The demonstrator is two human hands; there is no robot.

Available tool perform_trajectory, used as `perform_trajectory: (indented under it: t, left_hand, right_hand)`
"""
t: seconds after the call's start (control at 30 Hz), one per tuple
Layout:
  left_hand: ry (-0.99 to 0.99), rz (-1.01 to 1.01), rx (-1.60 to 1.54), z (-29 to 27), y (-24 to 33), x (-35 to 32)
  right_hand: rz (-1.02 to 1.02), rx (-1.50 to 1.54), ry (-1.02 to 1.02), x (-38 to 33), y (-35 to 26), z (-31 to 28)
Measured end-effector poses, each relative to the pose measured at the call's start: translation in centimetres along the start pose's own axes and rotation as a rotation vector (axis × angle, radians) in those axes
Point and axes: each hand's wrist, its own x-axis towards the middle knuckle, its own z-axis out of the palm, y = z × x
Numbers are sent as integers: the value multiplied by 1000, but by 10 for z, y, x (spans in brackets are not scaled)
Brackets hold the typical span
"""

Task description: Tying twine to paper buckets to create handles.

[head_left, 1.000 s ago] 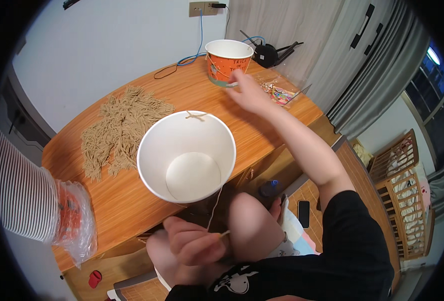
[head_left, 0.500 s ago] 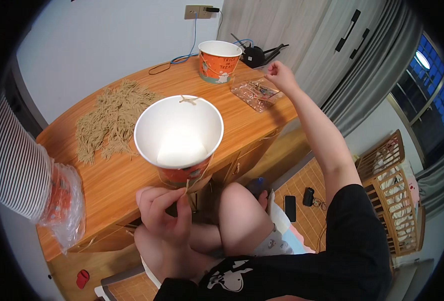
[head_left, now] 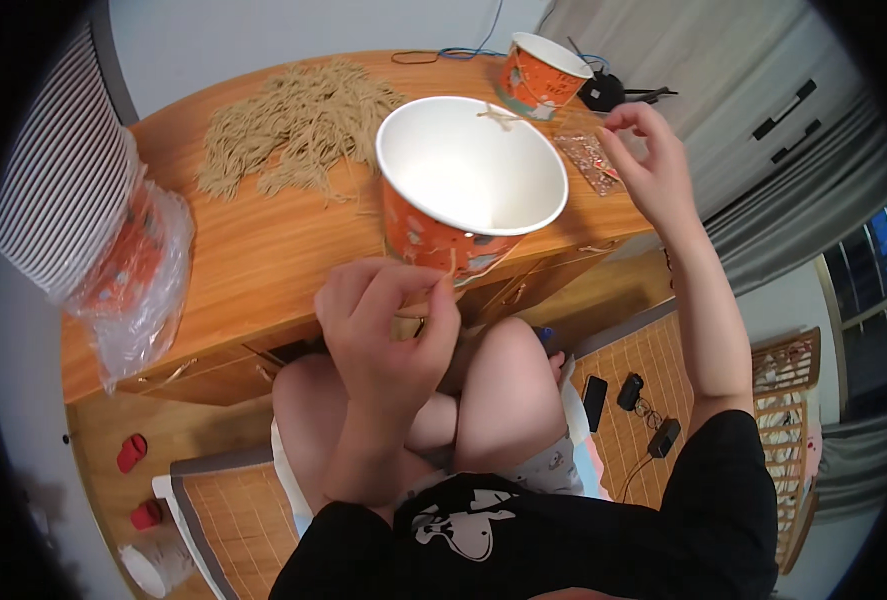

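Observation:
A paper bucket (head_left: 428,225), white inside and orange with printed figures outside, stands at the table's front edge. A short knot of tan twine (head_left: 500,118) sits at its far rim. Just below its near rim, the thumb and forefinger of my left hand (head_left: 388,320) pinch the end of a twine handle (head_left: 452,264). My right hand (head_left: 653,165) is raised at the right, fingers curled, thumb and forefinger brought close together. Whatever is between them is too small to make out. Below and beside that hand lies a clear plastic bag (head_left: 585,160) of small colourful pieces.
A heap of tan twine strands (head_left: 293,125) spreads over the table (head_left: 233,285). A tall stack of nested paper buckets (head_left: 63,170), partly in plastic wrap, stands at the left. Another orange bucket (head_left: 535,85) and a black device (head_left: 603,92) are at the back right.
The view has shifted, so the table sits further up. My left hand still pinches the twine at the bucket's near side. My right hand's thumb and forefinger now face the bucket.

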Motion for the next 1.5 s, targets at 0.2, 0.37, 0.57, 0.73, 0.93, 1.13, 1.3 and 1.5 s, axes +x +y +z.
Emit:
perform_trajectory:
  t: [0.2,0.37,0.57,0.73,0.93,1.13,1.3,1.5]
  left_hand:
    - [10,48,-60,10,-2,-1]
    - [17,49,-60,15,-2,-3]
    - [23,64,-32,18,-3,-2]
    - [39,82,-12,22,-7,-2]
    - [51,67,-14,23,-9,-2]
    - [62,52,-35,26,-9,-2]
    - [56,72,-17,27,-7,-2]
    - [52,107,11,27,-2,0]
  right_hand:
    - [-214,97,-132,-27,-75,-23]
    - [-296,95,-135,-30,-85,-31]
    - [-341,90,-121,-31,-83,-33]
    - [-316,98,-105,-33,-81,-34]
    - [-348,88,-109,-33,-78,-31]
    - [-330,114,-125,-31,-81,-26]
    - [-405,223,-258,-8,-96,-6]
    - [-239,403,-861,26,-108,18]
